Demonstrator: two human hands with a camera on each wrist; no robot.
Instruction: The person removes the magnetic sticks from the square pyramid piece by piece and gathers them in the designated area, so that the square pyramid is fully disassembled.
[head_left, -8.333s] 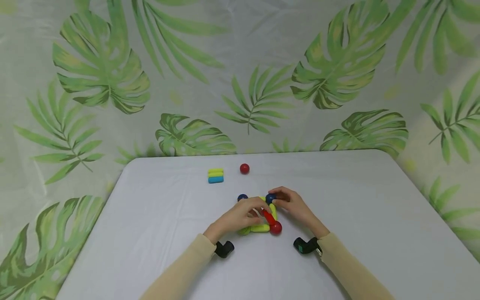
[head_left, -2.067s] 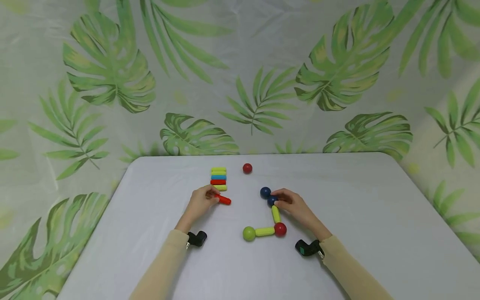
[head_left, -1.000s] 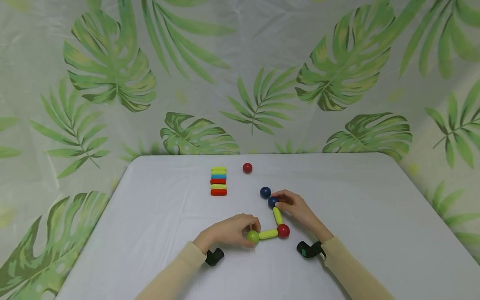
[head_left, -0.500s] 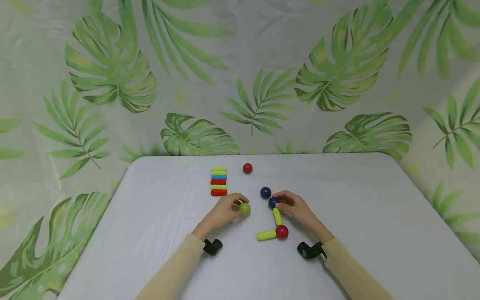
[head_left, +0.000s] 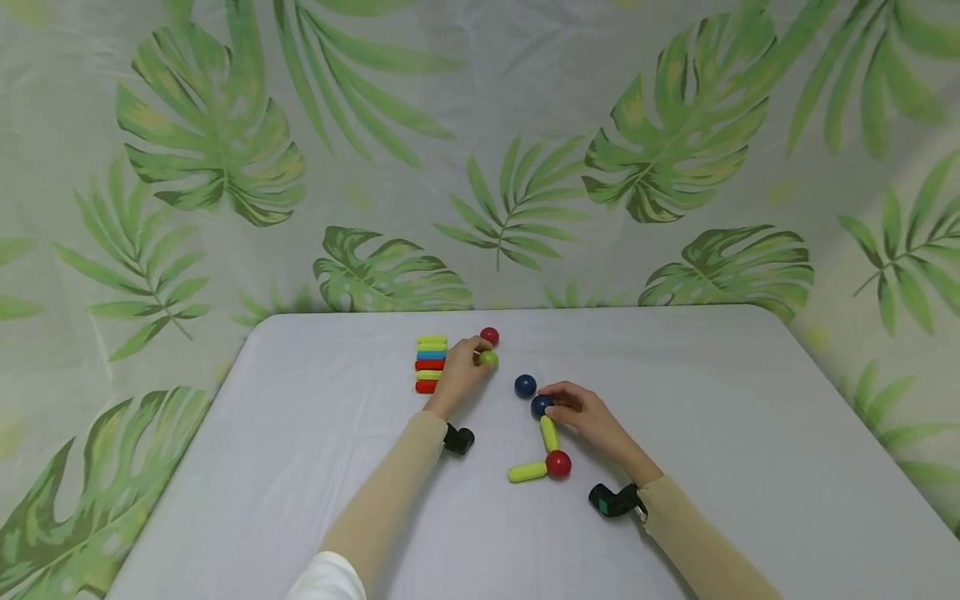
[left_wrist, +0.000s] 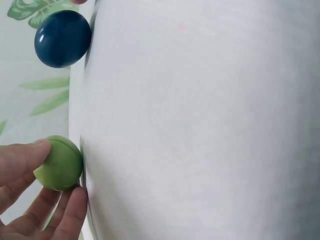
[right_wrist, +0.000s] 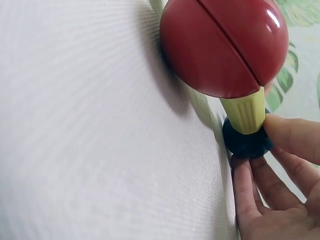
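My left hand [head_left: 461, 373] pinches a green ball [head_left: 488, 359] close to a red ball [head_left: 490, 336] at the back of the table; the left wrist view shows thumb and fingers round the green ball [left_wrist: 60, 164]. My right hand [head_left: 588, 414] holds a dark blue ball [head_left: 542, 407] by thumb and fingers. From that ball a yellow-green stick [head_left: 550, 434] runs to a second red ball [head_left: 558, 464], which a further yellow-green stick [head_left: 527, 472] joins on its left. Another dark blue ball [head_left: 525, 386] lies just beyond the held one.
Left of my left hand lies a stacked row of short sticks: yellow-green sticks [head_left: 432, 340], a blue stick [head_left: 431, 355] and red sticks [head_left: 426, 387]. My left hand partly covers the row. The white-covered table [head_left: 300, 467] ends at a leaf-patterned cloth [head_left: 525, 167].
The left hand set a red stick in the row, pulled the green ball off the yellow-green stick and carried it to the back. The right hand stays on its blue ball.
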